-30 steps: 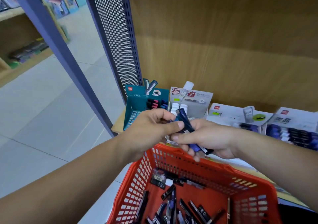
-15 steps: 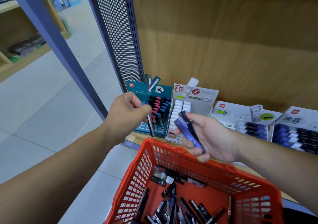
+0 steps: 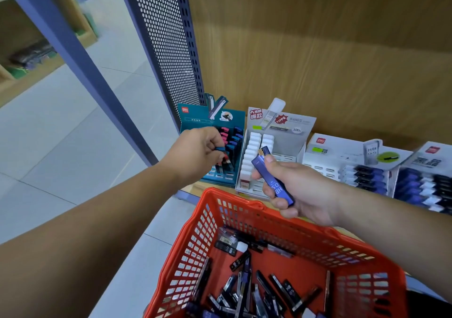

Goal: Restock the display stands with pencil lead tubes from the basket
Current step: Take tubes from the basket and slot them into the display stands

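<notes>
Before the wooden shelf back (image 3: 318,61), over the red basket (image 3: 195,244) where loose tubes (image 3: 289,290) lie heaped, I restock the teal stand (image 3: 195,119). My left hand (image 3: 195,153) pinches a teal-capped tube (image 3: 220,149) above its slots. My right hand (image 3: 303,193), well apart, grips a blue tube (image 3: 274,180) beside the white stand (image 3: 288,122). Best practice, I judge: line the tube up with a free slot, cap up, and slide it straight down.
</notes>
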### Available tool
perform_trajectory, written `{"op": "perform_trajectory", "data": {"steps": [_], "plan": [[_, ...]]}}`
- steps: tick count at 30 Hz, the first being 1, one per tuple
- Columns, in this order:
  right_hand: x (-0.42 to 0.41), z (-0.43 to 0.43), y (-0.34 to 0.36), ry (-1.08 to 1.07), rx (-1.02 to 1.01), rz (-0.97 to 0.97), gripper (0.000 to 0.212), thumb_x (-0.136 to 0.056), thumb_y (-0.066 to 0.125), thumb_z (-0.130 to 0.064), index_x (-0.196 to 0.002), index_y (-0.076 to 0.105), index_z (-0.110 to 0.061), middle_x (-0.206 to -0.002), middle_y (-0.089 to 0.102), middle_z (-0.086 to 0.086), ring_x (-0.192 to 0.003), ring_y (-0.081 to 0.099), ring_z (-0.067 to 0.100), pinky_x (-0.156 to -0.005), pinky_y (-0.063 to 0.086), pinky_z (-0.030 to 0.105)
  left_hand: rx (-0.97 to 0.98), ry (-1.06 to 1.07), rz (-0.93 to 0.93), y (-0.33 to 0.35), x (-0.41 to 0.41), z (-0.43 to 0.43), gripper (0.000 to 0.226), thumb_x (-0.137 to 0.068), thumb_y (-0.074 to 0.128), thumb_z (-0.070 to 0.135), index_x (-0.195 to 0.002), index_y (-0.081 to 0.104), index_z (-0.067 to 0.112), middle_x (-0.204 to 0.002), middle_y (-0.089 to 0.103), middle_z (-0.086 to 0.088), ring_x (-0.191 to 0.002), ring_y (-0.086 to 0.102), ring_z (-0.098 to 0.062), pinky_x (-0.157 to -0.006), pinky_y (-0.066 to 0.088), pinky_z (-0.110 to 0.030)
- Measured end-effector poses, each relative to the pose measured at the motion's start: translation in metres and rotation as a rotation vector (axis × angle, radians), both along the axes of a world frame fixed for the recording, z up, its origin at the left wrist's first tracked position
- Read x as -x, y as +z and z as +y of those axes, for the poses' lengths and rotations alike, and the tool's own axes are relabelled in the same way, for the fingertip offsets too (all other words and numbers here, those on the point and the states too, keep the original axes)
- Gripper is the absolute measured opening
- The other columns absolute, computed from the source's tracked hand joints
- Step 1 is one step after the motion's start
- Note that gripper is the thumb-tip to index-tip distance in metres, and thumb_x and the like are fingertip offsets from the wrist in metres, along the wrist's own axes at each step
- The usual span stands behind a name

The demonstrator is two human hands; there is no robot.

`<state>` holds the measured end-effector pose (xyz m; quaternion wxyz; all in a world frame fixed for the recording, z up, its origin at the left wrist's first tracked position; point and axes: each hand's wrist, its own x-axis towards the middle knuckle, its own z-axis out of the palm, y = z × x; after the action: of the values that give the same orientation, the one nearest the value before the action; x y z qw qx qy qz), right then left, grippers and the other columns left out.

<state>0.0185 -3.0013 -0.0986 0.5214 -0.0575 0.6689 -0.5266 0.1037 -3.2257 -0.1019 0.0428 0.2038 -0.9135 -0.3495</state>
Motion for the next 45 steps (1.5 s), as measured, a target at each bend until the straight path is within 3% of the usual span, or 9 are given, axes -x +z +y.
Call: {"op": "perform_trajectory", "data": {"steps": [4,14,19,23,33,37,40,43,45], "plan": [[0.000,-0.001,-0.001,-0.016,-0.010,0.010,0.052,-0.105,0.043,-0.056,-0.116,0.069,-0.013,-0.066,0.052,0.002,-0.049,0.038,0.015,-0.045,0.026,0.024,0.110,-0.079,-0.021,-0.012,0.002,-0.002,0.011,-0.093,0.074,0.012,-0.097,0.070,0.021,-0.089,0.073,0.005,-0.078,0.067,-0.008,-0.066,0.053,-0.024],[0.001,0.005,0.002,-0.013,-0.011,0.011,0.052,-0.105,0.043,-0.056,-0.115,0.069,-0.013,-0.067,0.052,0.003,-0.049,0.039,0.015,-0.046,0.027,0.025,0.213,-0.195,-0.063,-0.018,0.005,0.000,0.010,-0.091,0.077,0.012,-0.098,0.077,0.019,-0.093,0.072,0.006,-0.079,0.066,-0.006,-0.067,0.049,-0.016],[0.002,0.005,0.004,-0.009,-0.006,0.010,0.052,-0.104,0.043,-0.057,-0.115,0.069,-0.013,-0.068,0.052,0.004,-0.050,0.038,0.016,-0.045,0.027,0.025,0.306,-0.244,-0.125,-0.012,0.006,-0.007,0.007,-0.090,0.077,0.009,-0.093,0.076,0.015,-0.091,0.071,0.001,-0.080,0.065,-0.015,-0.073,0.058,-0.036],[0.002,0.005,0.005,-0.010,-0.008,0.012,0.053,-0.104,0.043,-0.057,-0.115,0.069,-0.013,-0.068,0.052,0.004,-0.049,0.039,0.016,-0.045,0.027,0.025,0.303,-0.236,-0.123,-0.013,0.008,-0.001,0.006,-0.092,0.075,0.012,-0.095,0.076,0.017,-0.091,0.071,0.003,-0.078,0.064,-0.013,-0.069,0.054,-0.029],[-0.001,0.005,0.007,0.035,-0.006,0.040,0.049,-0.104,0.044,-0.056,-0.111,0.073,-0.017,-0.067,0.053,0.003,-0.049,0.037,0.015,-0.044,0.026,0.024,0.441,-0.270,-0.191,-0.019,0.023,-0.005,0.009,-0.091,0.072,0.017,-0.098,0.075,0.021,-0.096,0.062,0.001,-0.091,0.061,-0.026,-0.075,0.053,-0.037],[0.000,0.005,0.008,0.069,0.009,0.058,0.037,-0.108,0.048,-0.043,-0.118,0.066,-0.013,-0.069,0.056,0.003,-0.050,0.038,0.015,-0.045,0.024,0.026,0.513,-0.258,-0.066,-0.016,0.019,0.001,0.014,-0.093,0.069,0.014,-0.105,0.074,0.018,-0.103,0.057,0.000,-0.094,0.060,-0.025,-0.075,0.050,-0.034],[-0.001,0.006,0.009,0.133,0.007,0.101,0.023,-0.108,0.052,-0.035,-0.111,0.058,-0.013,-0.074,0.059,0.007,-0.051,0.040,0.015,-0.045,0.024,0.027,0.256,-0.126,0.151,0.001,0.017,0.018,0.013,-0.099,0.064,0.025,-0.097,0.074,0.016,-0.088,0.066,-0.004,-0.079,0.062,-0.019,-0.070,0.049,-0.031],[-0.002,0.007,0.011,0.213,0.006,0.158,0.017,-0.107,0.054,-0.035,-0.102,0.059,-0.020,-0.077,0.060,0.008,-0.055,0.042,0.015,-0.046,0.026,0.027,-0.277,-0.081,-0.018,0.018,0.016,0.044,0.050,-0.104,0.054,0.047,-0.094,0.072,0.002,-0.076,0.065,-0.019,-0.061,0.053,-0.015,-0.059,0.045,-0.026],[-0.003,0.009,0.012,0.250,-0.012,0.200,0.018,-0.105,0.056,-0.037,-0.099,0.059,-0.020,-0.077,0.062,0.007,-0.057,0.043,0.015,-0.047,0.027,0.027,-0.395,-0.115,-0.072,0.025,0.015,0.055,0.055,-0.105,0.052,0.048,-0.094,0.073,-0.002,-0.075,0.068,-0.018,-0.061,0.052,-0.016,-0.057,0.044,-0.024]]}}
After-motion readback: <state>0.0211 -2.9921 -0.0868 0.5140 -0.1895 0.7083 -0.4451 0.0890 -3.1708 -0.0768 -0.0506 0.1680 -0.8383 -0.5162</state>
